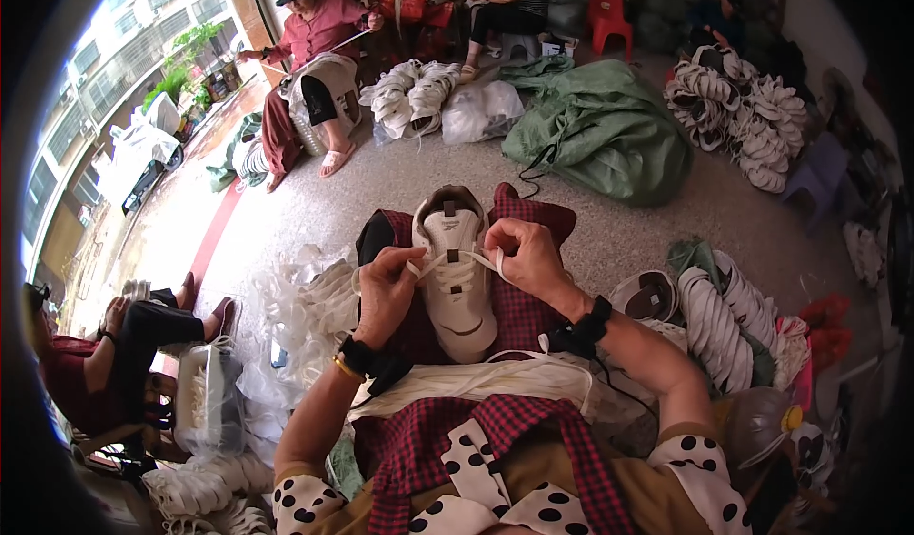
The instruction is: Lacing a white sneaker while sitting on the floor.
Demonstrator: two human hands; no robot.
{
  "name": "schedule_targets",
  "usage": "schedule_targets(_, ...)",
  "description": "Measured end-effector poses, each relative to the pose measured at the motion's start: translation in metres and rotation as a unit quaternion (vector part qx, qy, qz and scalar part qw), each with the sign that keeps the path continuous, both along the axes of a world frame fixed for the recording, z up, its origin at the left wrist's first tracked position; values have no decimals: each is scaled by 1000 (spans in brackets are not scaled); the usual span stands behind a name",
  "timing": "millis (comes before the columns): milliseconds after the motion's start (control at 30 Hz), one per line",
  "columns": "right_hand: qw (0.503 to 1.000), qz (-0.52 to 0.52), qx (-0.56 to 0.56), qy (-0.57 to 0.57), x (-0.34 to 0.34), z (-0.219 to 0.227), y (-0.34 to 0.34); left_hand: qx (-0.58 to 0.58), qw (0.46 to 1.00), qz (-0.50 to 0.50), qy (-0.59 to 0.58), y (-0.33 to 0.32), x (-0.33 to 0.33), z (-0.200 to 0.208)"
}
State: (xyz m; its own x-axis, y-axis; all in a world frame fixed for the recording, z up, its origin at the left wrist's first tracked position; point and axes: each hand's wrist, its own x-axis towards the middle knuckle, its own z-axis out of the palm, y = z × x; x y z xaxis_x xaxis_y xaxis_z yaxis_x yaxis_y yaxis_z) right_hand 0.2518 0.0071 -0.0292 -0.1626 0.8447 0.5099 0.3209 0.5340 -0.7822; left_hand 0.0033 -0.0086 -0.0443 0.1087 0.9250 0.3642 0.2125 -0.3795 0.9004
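Note:
A cream sneaker (457, 292) rests on my lap, its toe toward me and its dark-lined collar away from me. White shoelace (446, 261) runs through its upper eyelets, and one end comes out to each side. My left hand (386, 287) pinches the lace at the shoe's left side. On the other side, my right hand (528, 261) grips the other lace end between thumb and fingers. Across my lap, just below the toe, lies a thick bundle of white laces (476, 387) on a red-and-black checked cloth (409, 440).
Bundled shoes (716, 330) lie to my right beside a plastic bottle (762, 421). Clear plastic bags (276, 335) are at my left, near a plastic bin (211, 402). Ahead sit a green sack (609, 135), more shoe bundles (411, 95) and a red stool (609, 19). Several people sit around.

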Motion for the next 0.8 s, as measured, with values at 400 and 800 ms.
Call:
schedule_targets(400,987,54,-152,-24,0,10,18,29,996,79,-4,-1,8,4)
schedule_targets(800,985,65,-157,22,4,0,20,55,993,101,6,1,13,4)
